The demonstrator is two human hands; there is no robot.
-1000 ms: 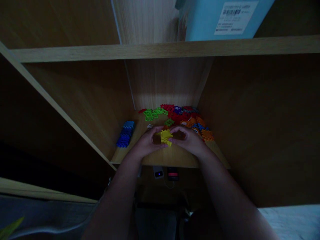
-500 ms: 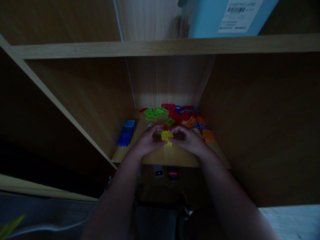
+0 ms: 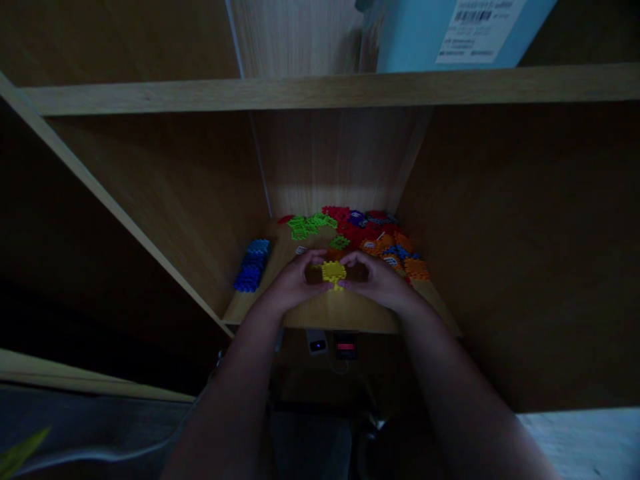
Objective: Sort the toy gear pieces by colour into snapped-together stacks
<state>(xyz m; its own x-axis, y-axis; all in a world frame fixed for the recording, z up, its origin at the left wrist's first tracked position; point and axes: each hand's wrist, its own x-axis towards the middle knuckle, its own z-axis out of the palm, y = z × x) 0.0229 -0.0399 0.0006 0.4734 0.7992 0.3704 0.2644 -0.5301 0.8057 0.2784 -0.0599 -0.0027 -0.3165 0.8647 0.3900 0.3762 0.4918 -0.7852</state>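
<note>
Yellow notched interlocking toy pieces (image 3: 333, 271) are held between my two hands, just above the shelf board. My left hand (image 3: 296, 280) is closed on their left side, thumb below and fingers above. From the right, my right hand (image 3: 381, 281) grips the same yellow pieces in a similar curl. A smaller yellow part shows at the lower edge, close to both thumbs. Just beyond the fingers lies a green piece (image 3: 340, 242). Part of the yellow pieces is hidden by the fingertips.
Blue pieces (image 3: 253, 267) are stacked at the shelf's left. Bright green pieces (image 3: 305, 227) lie at the back, with red pieces (image 3: 357, 233) and orange pieces (image 3: 416, 269) to the right. An upper shelf edge (image 3: 310, 93) carries a light blue box (image 3: 410, 40).
Both hands stay in place around the yellow pieces. The yellow pieces look very slightly tilted compared with before; the other pieces have not moved.
</note>
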